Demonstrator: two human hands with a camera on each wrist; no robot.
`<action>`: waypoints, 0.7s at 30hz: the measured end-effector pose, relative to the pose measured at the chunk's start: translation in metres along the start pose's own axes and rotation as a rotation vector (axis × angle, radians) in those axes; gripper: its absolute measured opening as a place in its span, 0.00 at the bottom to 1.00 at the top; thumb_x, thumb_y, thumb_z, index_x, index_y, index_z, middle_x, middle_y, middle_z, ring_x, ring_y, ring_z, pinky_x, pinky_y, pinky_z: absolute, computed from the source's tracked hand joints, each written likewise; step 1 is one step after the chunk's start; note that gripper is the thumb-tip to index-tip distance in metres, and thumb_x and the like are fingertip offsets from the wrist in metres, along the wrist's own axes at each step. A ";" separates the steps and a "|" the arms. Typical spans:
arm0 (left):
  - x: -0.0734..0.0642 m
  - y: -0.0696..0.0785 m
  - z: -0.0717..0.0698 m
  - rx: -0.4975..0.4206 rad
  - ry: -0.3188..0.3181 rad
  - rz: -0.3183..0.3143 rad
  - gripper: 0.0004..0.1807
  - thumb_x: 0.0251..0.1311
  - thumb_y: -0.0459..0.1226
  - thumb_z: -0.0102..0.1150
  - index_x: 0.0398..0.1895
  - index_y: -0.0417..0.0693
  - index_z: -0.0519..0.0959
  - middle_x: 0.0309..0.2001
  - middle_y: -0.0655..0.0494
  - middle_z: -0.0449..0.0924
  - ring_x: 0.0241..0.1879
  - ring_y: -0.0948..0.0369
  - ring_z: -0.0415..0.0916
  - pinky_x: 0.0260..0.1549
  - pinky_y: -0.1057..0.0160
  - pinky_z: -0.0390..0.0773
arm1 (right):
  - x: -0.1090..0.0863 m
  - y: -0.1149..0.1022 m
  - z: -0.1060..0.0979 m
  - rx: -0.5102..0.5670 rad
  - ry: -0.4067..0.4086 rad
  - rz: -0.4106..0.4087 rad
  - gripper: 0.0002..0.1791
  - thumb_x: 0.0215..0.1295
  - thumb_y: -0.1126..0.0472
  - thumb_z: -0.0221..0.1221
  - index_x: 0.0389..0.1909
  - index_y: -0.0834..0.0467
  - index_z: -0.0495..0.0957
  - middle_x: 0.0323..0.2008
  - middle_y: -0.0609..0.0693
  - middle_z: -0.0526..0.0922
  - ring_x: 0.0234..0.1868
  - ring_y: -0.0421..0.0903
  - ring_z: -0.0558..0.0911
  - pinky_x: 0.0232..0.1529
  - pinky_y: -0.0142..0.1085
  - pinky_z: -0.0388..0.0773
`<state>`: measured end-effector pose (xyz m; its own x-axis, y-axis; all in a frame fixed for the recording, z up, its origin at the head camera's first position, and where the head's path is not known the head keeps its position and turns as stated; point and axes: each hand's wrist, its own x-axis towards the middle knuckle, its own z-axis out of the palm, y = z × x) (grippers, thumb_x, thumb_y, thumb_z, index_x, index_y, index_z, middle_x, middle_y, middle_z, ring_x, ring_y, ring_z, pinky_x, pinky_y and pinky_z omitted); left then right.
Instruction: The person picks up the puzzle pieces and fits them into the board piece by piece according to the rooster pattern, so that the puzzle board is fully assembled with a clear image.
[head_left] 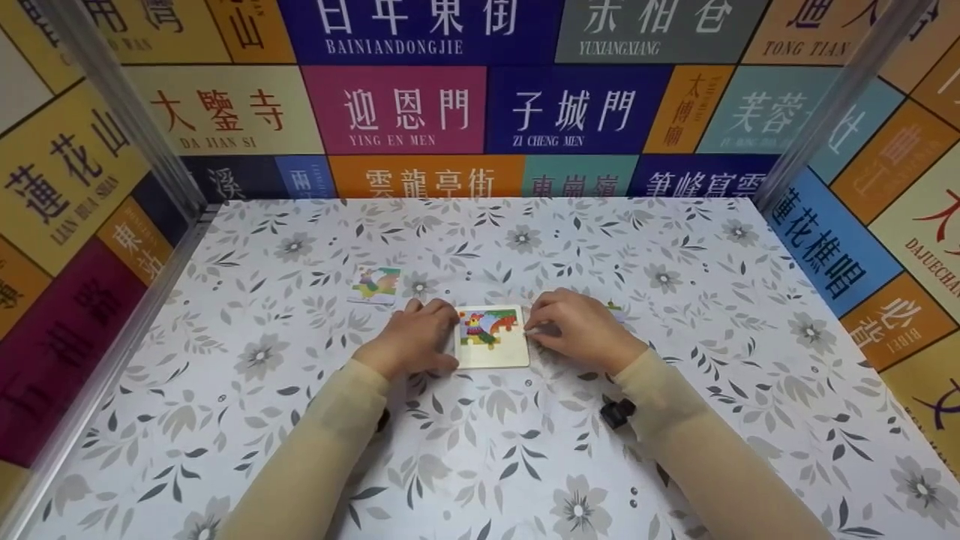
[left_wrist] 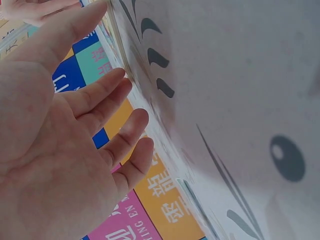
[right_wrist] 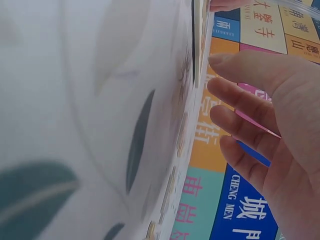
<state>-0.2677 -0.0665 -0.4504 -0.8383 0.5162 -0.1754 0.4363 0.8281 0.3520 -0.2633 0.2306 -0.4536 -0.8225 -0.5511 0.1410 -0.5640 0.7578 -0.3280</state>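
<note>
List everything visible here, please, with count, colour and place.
table: one, white with grey flowers, foreground
puzzle board: one, cream with colourful pieces, middle of table
picture card: one, multicoloured, left of the board
loose puzzle pieces: count unclear, partly green, right of board
sign panels: many, multicoloured, behind, both sides
corner posts: two, greyish, back left and right
sleeves: two, pale yellow, in front
wrist devices: two, black, by sleeve ends
left hand: one, bare, board's left edge
right hand: one, bare, board's right edge

Past the worktop's (head_left: 480,225) far edge, pink panel (head_left: 405,110) reads 迎恩門 “YING EN MEN”, blue panel (head_left: 577,110) 子城門 “ZI CHENG MEN”; past its left edge, yellow panel (head_left: 71,169) 蓮花山 “LIAN HUA SHAN”; past its right, orange panel (head_left: 900,322) “BIBEI”.
</note>
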 end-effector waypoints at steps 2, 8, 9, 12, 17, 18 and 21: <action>0.001 0.000 0.000 0.001 0.002 0.001 0.37 0.56 0.50 0.75 0.67 0.48 0.73 0.69 0.55 0.71 0.62 0.46 0.66 0.63 0.43 0.69 | -0.002 0.002 -0.001 0.002 0.007 0.008 0.06 0.65 0.59 0.70 0.41 0.47 0.90 0.46 0.40 0.84 0.50 0.42 0.82 0.52 0.43 0.81; 0.000 0.000 -0.001 0.006 0.013 0.013 0.36 0.56 0.49 0.74 0.66 0.48 0.73 0.69 0.54 0.70 0.61 0.45 0.66 0.60 0.41 0.70 | -0.008 0.011 -0.004 -0.005 0.024 0.001 0.05 0.64 0.59 0.70 0.40 0.48 0.91 0.44 0.41 0.85 0.49 0.43 0.83 0.52 0.43 0.81; -0.001 0.000 -0.001 0.009 0.011 0.014 0.36 0.56 0.49 0.74 0.67 0.48 0.73 0.70 0.54 0.70 0.61 0.45 0.66 0.60 0.41 0.70 | -0.010 0.012 -0.005 -0.007 0.029 -0.005 0.05 0.64 0.59 0.70 0.40 0.49 0.91 0.44 0.42 0.85 0.48 0.43 0.83 0.52 0.43 0.81; -0.001 0.001 -0.001 0.016 0.006 0.010 0.37 0.56 0.50 0.74 0.67 0.48 0.73 0.70 0.54 0.70 0.61 0.45 0.66 0.60 0.41 0.70 | -0.014 0.017 -0.007 -0.012 0.035 -0.010 0.05 0.63 0.59 0.71 0.39 0.50 0.91 0.44 0.43 0.86 0.49 0.45 0.83 0.53 0.45 0.81; -0.001 0.000 -0.001 0.019 0.002 0.011 0.37 0.56 0.50 0.74 0.67 0.48 0.73 0.70 0.54 0.70 0.61 0.45 0.66 0.61 0.42 0.70 | -0.021 0.025 -0.010 -0.016 0.034 0.014 0.06 0.60 0.60 0.71 0.39 0.51 0.90 0.45 0.45 0.86 0.50 0.47 0.83 0.52 0.46 0.81; -0.001 0.000 -0.001 0.018 0.000 0.011 0.37 0.56 0.50 0.74 0.67 0.48 0.73 0.70 0.54 0.70 0.61 0.45 0.66 0.61 0.41 0.70 | -0.023 0.026 -0.010 -0.018 0.036 0.021 0.06 0.60 0.60 0.72 0.39 0.51 0.90 0.45 0.45 0.86 0.50 0.47 0.83 0.52 0.46 0.81; -0.001 0.000 -0.001 0.014 -0.003 0.005 0.37 0.56 0.50 0.74 0.67 0.48 0.73 0.70 0.54 0.70 0.62 0.45 0.66 0.62 0.41 0.69 | -0.027 0.029 -0.011 -0.019 0.037 0.041 0.07 0.60 0.60 0.71 0.39 0.50 0.91 0.45 0.46 0.86 0.50 0.47 0.83 0.52 0.46 0.82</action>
<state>-0.2670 -0.0672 -0.4494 -0.8351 0.5209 -0.1766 0.4450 0.8286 0.3396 -0.2585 0.2709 -0.4560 -0.8467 -0.5066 0.1626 -0.5310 0.7860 -0.3164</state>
